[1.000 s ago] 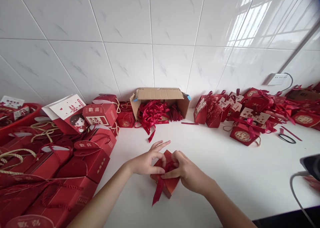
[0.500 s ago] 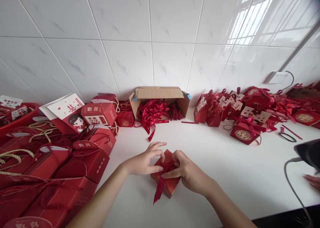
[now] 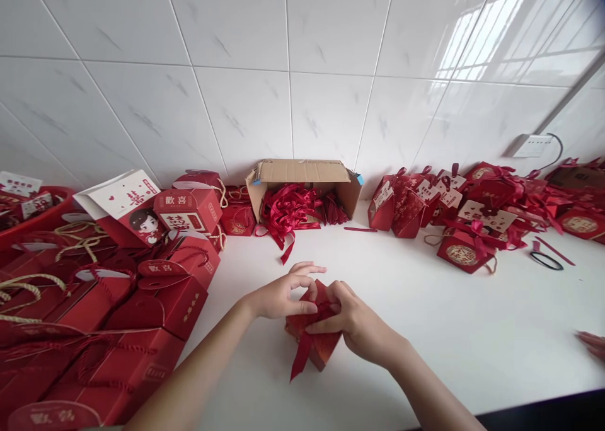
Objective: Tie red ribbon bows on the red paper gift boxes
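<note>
Ribbon (image 3: 299,358) on small red box (image 3: 327,349) not yet knotted, tail loose; left hand (image 3: 278,300) and right hand (image 3: 354,324) grip it, pinched closed.

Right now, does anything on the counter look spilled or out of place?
The cardboard box at the wall lies on its side, and red ribbons spill from its mouth onto the counter.

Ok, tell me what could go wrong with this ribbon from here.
The left hand and right hand pinch the ribbon atop the box; a slipped finger could let it loosen. Their pressure might dent the box's top. The ribbon's loose tail trails onto the table and could snag under a forearm.
</note>
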A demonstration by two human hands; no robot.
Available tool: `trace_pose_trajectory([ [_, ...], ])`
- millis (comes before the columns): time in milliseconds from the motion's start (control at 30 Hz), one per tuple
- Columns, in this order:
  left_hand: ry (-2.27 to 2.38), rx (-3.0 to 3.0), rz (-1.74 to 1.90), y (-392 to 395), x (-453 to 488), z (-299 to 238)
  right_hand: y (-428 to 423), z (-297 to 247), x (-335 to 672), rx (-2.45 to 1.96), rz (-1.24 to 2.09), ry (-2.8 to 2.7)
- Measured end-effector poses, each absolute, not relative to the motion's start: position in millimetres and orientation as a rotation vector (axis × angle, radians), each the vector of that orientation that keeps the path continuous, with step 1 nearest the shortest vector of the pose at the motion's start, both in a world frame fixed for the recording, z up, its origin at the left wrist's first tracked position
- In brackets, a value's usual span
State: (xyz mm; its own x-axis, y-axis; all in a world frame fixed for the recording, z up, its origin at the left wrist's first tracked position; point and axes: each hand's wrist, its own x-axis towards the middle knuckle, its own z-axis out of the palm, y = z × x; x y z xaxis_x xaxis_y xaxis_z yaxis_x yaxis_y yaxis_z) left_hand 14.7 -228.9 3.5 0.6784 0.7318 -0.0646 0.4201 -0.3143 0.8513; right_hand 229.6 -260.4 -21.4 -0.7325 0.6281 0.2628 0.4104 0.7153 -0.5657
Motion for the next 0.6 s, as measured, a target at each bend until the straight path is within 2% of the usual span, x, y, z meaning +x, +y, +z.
trace_pose_trajectory([
  [600,0.763,1.862,0.466,-225.7,5.3,0.9,-262.0,-21.8,228.0,-0.760,0.652,-2.452],
])
